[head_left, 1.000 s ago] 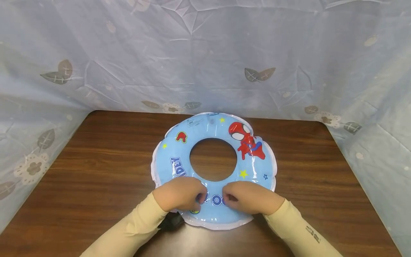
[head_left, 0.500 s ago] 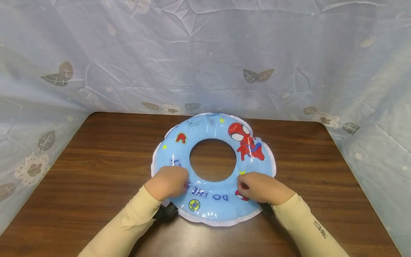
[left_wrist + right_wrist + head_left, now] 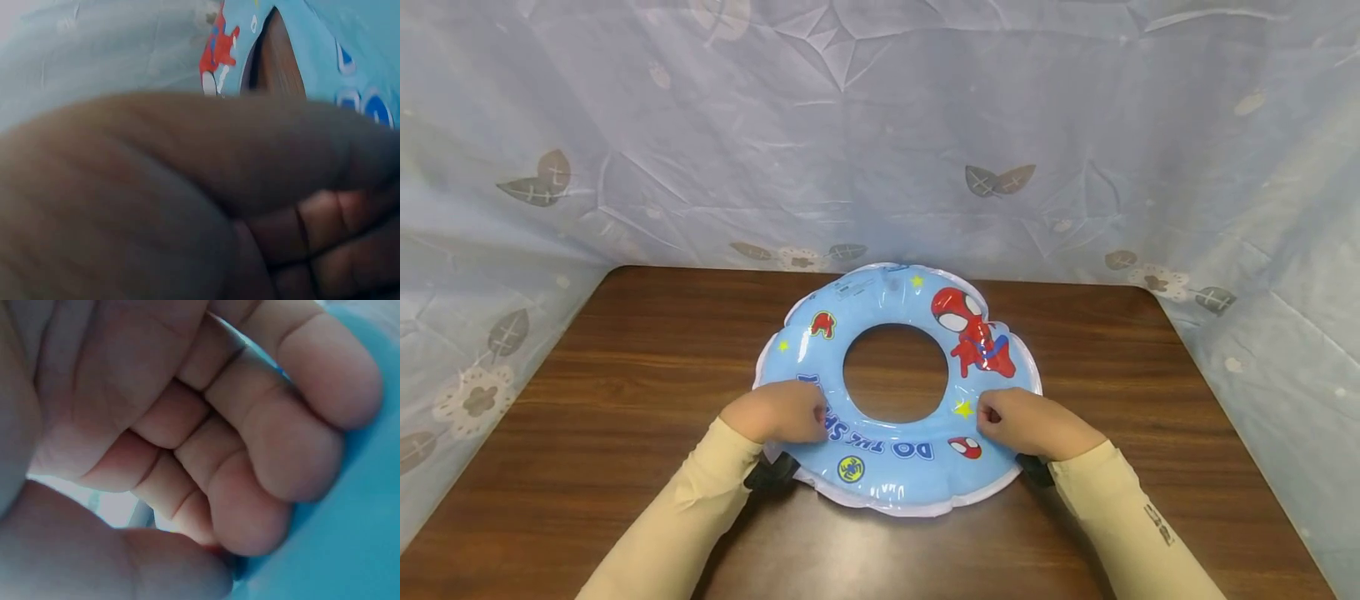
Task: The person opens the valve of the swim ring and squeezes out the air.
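Note:
A light blue inflatable swim ring [image 3: 895, 475] lies flat on the table, with a pale seam edge, a red cartoon figure, stars and lettering printed on it. My left hand [image 3: 782, 412] rests on its left front part, the fingers curled under. On the right front part lies my right hand [image 3: 1033, 421], also with curled fingers. In the right wrist view the fingertips [image 3: 300, 450] touch the blue plastic and nothing is held in the palm. The thumb side of the left hand [image 3: 187, 162] fills the left wrist view, hiding much of the ring there.
The dark wood-grain table [image 3: 662, 350] reaches back to a pale blue curtain [image 3: 895, 125] with leaf and flower prints, which also hangs at both sides. Black straps [image 3: 772, 472] show under the wrists, below cream sleeves [image 3: 681, 508].
My hands have slid apart over the ring, left hand to the left and right hand to the right, both slightly farther from me. The front lettering is uncovered; the ring's near edge has shifted slightly back.

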Tool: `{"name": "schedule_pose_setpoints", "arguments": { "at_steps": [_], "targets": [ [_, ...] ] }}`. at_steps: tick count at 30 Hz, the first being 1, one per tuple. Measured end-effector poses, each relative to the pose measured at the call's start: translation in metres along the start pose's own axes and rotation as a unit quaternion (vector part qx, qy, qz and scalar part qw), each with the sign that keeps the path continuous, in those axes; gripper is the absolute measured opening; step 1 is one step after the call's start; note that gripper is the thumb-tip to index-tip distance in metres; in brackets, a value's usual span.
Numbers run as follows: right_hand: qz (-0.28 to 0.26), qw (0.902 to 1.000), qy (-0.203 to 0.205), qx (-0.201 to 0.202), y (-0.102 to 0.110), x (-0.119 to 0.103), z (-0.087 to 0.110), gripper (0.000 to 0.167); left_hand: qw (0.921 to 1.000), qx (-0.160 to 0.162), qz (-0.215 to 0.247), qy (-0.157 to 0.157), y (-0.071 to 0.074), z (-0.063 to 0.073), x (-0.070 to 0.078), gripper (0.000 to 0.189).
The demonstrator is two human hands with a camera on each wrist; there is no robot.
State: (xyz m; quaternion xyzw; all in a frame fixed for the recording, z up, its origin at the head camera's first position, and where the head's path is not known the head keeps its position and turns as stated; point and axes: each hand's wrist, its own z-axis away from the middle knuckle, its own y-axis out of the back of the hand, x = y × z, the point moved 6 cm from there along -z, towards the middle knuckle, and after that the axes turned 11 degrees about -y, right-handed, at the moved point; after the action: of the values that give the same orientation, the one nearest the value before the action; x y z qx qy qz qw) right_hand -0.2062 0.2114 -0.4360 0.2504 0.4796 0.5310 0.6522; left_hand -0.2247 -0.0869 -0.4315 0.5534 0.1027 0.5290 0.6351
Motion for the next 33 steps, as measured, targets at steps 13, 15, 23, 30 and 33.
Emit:
{"name": "schedule_pose_setpoints", "arguments": {
  "at_steps": [13,15,23,30,33],
  "targets": [
    [0.021,0.9991,-0.001,0.036,0.010,0.007,-0.004,0.021,0.9992,-0.034,0.006,-0.019,-0.001,0.013,0.012,0.033],
    [0.031,0.9981,0.011,0.053,0.015,0.002,-0.005,0.021,0.9994,-0.020,-0.015,-0.026,0.001,0.011,0.018,0.032],
    [0.051,0.9839,0.059,0.161,0.062,-0.038,-0.036,0.053,0.9695,0.176,-0.145,-0.089,0.056,-0.032,0.033,0.046],
    [0.102,0.9827,0.070,0.138,0.061,-0.067,-0.084,0.087,0.9648,0.155,-0.205,-0.054,0.059,-0.091,0.031,0.083],
    [0.132,0.9819,0.068,0.117,0.054,-0.074,-0.093,0.087,0.9667,0.127,-0.221,-0.027,0.056,-0.100,0.028,0.085]
  ]
}}
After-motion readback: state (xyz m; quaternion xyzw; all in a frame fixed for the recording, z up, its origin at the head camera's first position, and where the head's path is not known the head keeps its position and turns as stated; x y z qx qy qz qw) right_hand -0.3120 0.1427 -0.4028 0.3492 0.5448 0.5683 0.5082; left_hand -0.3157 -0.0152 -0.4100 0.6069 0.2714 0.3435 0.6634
